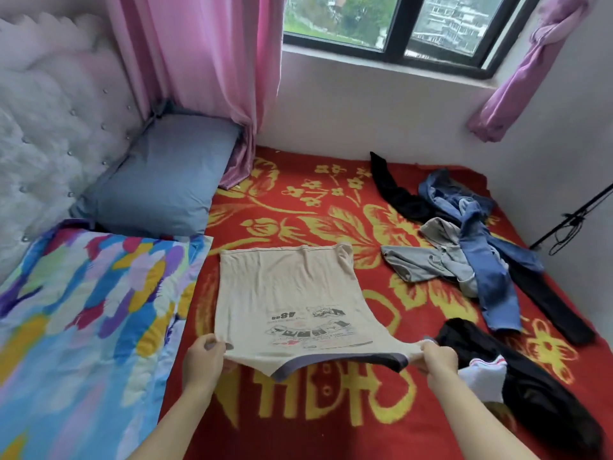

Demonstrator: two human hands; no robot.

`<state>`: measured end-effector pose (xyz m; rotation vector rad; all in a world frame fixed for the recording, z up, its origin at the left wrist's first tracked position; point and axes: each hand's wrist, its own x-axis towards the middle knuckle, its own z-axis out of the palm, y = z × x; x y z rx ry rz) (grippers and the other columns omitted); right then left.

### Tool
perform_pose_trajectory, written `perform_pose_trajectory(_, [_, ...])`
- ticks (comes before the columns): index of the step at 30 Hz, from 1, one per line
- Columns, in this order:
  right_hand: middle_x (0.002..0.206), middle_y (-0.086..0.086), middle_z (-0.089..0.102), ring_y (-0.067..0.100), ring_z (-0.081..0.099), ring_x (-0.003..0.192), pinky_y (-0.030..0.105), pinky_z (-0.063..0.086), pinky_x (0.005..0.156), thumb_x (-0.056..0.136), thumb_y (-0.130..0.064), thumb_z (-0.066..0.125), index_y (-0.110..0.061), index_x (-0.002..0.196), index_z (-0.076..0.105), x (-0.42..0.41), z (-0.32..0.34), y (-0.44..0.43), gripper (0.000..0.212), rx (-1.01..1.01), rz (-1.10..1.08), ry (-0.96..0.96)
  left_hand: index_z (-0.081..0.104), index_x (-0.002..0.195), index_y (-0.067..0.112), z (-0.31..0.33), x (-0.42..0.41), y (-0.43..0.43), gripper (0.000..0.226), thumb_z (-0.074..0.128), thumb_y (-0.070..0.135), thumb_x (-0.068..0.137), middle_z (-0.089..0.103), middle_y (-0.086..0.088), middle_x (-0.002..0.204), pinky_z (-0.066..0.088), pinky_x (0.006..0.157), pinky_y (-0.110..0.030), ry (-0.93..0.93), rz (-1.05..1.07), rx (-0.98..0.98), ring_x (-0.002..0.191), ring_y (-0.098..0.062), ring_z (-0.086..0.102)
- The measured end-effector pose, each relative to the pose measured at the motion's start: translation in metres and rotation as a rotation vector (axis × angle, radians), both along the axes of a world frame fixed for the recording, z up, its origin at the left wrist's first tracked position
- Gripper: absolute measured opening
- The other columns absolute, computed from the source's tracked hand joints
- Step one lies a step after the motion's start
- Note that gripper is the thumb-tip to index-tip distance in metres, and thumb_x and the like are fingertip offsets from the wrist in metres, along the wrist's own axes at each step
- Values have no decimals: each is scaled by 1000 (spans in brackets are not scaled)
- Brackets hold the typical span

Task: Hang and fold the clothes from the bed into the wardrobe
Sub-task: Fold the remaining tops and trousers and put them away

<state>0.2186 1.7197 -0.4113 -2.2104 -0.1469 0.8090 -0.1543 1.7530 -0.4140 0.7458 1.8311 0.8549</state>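
The fuzzy red blanket with yellow flowers (pixel 331 207) covers your bed. On its right side sprawls a crumpled heap of blue denim, grey and black clothes (pixel 481 260), one black piece cut off at the frame's edge. In the middle lies the soft beige T-shirt (pixel 285 293), flat and roughly rectangular, its print upside down and too small to read. Your left hand (pixel 203 358) and right hand (pixel 439 358) each pinch a shoulder corner in curled fingers, lifting the grey-trimmed collar end.

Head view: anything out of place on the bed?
Yes. At the right, blue jeans, a grey garment and black trousers lie tangled in a heap, unfolded. The pink curtain trails its hem onto the red blanket. The beige T-shirt looks fine.
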Motion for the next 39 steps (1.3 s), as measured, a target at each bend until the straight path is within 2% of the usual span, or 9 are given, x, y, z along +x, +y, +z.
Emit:
perform_pose_trajectory(5, [83, 20, 55, 25, 57, 38, 30, 40, 55, 89, 3, 42, 4, 94, 48, -22, -32, -65, 8, -42, -19, 190, 55, 126, 9, -55, -20, -58, 50, 56, 19, 76, 60, -17, 118, 52, 84, -48, 60, -50, -62, 96, -34, 62])
perform_pose_trajectory(8, [70, 14, 50, 19, 50, 25, 28, 36, 53, 91, 8, 38, -6, 73, 40, -20, -52, -100, 23, -68, 3, 260, 40, 138, 13, -99, -30, -100, 81, 53, 37, 62, 55, -15, 129, 53, 84, -49, 15, -10, -165, 94, -37, 65])
perform_pose_trajectory(11, [70, 14, 52, 25, 52, 48, 29, 35, 52, 91, 7, 39, -4, 74, 44, -15, -78, -132, 22, -115, 44, 299, 31, 142, 0, -83, -11, -144, 61, 57, 8, 87, 47, -14, 133, 53, 77, -30, -93, 155, -196, 85, -19, 69])
perform_pose_trajectory(13, [75, 17, 55, 26, 51, 58, 30, 38, 53, 91, 6, 40, 2, 82, 50, -7, -100, -148, 14, -149, 80, 315, 37, 139, -6, -109, -5, -167, 52, 55, 2, 91, 46, -21, 137, 41, 96, -38, -113, 273, -266, 115, -31, 54])
perform_pose_trajectory(17, [86, 20, 57, 29, 52, 62, 34, 43, 57, 91, 3, 44, 8, 94, 54, 2, -147, -179, 12, -160, 125, 314, 52, 118, -4, -163, 3, -208, 24, 48, 0, 95, 55, -21, 122, 44, 86, -44, -358, 494, -365, 93, -31, 53])
perform_pose_trajectory(24, [88, 18, 58, 30, 53, 67, 32, 47, 52, 90, 2, 48, 1, 83, 58, 1, -207, -251, 12, -208, 82, 359, 40, 140, 7, -207, 18, -275, 45, 50, 6, 96, 51, -14, 137, 39, 94, -35, -502, 764, -472, 125, -29, 48])
perform_pose_trajectory(30, [78, 12, 56, 24, 49, 63, 29, 39, 56, 93, 1, 43, -8, 72, 52, -2, -231, -249, 25, -183, 124, 379, 30, 146, 10, -236, 16, -287, 58, 54, 6, 94, 54, -12, 129, 39, 93, -34, -546, 744, -415, 122, -29, 50])
perform_pose_trajectory(36, [95, 12, 60, 24, 53, 65, 27, 39, 55, 94, -1, 44, -15, 79, 55, -2, -251, -270, 23, -158, 127, 342, 54, 102, 10, -245, 20, -298, 7, 51, 10, 96, 56, -13, 114, 42, 83, -36, -506, 679, -369, 94, -27, 57])
perform_pose_trajectory(39, [102, 15, 60, 24, 58, 60, 26, 40, 53, 95, -2, 45, -12, 80, 52, -3, -249, -272, 19, -145, 106, 339, 51, 108, 7, -237, 19, -299, 12, 51, 9, 96, 58, -15, 110, 46, 68, -32, -413, 614, -319, 79, -23, 59])
